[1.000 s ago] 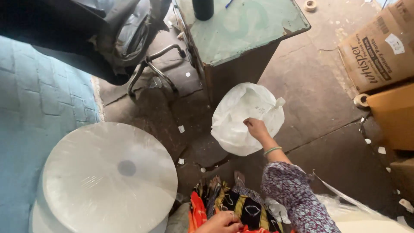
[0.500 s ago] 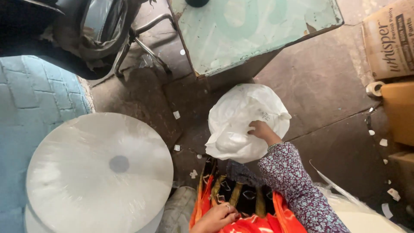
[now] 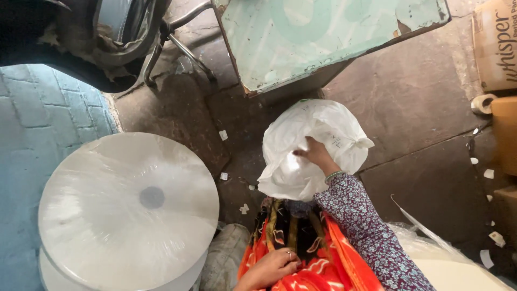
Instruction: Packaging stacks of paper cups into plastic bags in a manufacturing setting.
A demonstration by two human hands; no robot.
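The right hand (image 3: 318, 155) clutches the white plastic bag (image 3: 307, 148), fingers sunk in its crumpled middle; a firmer gather nearer the mouth should steady it. The bag bulges around them, long axis slanting away toward the table (image 3: 323, 37). The left hand (image 3: 269, 268) presses curled on orange patterned cloth (image 3: 328, 258).

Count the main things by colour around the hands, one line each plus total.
White: 2, plastic bag held by the right hand, large wrapped roll
Orange and black: 1, patterned cloth under the left hand
Pale green: 1, table
Brown: 1, cardboard box
Total: 5
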